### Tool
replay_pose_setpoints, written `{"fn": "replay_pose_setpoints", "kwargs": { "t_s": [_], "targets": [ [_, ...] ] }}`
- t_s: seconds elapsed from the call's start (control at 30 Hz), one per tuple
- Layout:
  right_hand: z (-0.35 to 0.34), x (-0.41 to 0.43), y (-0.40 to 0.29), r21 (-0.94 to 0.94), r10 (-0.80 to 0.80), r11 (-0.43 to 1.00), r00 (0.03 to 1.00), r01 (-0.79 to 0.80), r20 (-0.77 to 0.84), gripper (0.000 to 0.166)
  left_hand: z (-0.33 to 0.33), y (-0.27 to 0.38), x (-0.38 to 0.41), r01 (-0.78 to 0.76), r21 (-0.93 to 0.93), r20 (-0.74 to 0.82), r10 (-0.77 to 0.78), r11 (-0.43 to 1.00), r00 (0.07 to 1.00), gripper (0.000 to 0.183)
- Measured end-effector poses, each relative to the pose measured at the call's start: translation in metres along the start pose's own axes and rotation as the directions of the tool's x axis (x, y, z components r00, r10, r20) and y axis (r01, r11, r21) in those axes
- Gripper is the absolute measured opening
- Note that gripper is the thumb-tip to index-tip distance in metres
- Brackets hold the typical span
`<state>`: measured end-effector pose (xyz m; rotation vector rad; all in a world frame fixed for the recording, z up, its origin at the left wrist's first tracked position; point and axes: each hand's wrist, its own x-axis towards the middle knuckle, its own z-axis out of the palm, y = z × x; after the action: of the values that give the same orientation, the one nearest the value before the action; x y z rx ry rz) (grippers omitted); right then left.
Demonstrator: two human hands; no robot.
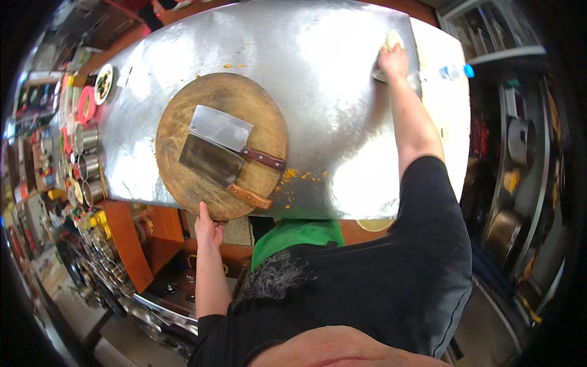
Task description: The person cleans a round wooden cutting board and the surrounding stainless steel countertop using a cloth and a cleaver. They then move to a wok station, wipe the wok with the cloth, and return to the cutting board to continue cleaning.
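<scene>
My left hand (210,230) grips the near edge of a thick round wooden chopping board (215,91), thumb on top and fingers under its rim. Two cleavers lie side by side on that board: one with a bright blade (221,128) and dark red-brown handle, the other with a darker blade (211,159) and lighter wooden handle. At the far right, my right arm reaches out over the steel tabletop (316,124). In my right hand (394,62) is a pale, yellowish-white cloth or pad (393,39), pressed near the steel's edge; its exact kind is unclear.
Orange food crumbs (291,174) are scattered beside the board. A clear bottle with a blue cap (467,71) lies on the pale right-hand surface. Along the left edge stand a white plate of food (103,84), a pink bowl (87,104) and metal pots (87,139). An open drawer (160,243) sits below.
</scene>
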<state>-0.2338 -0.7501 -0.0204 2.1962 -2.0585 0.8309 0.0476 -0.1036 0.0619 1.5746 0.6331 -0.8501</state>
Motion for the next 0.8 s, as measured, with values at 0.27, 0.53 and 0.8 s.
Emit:
{"fn": "replay_pose_setpoints", "kwargs": {
  "t_s": [0.27, 0.53, 0.8],
  "targets": [
    [0.107, -0.011, -0.251, 0.078, -0.398, 0.917, 0.876, 0.392, 0.271, 0.059, -0.019, 0.019, -0.025, -0.084, -0.035, -0.058, 0.082, 0.996, 0.995, 0.056],
    [0.085, -0.108, -0.378, 0.692, -0.726, 0.680, 0.091, 0.243, 0.682, 0.039, -0.045, 0.030, -0.034, -0.096, -0.031, -0.113, 0.092, 0.995, 0.989, 0.058],
    [-0.021, -0.178, -0.161, 0.763, -0.940, 0.335, 0.141, 0.552, 0.311, 0.026, -0.035, 0.064, -0.060, -0.052, 0.129, -0.010, 0.054, 0.990, 0.999, 0.054]
  ]
}}
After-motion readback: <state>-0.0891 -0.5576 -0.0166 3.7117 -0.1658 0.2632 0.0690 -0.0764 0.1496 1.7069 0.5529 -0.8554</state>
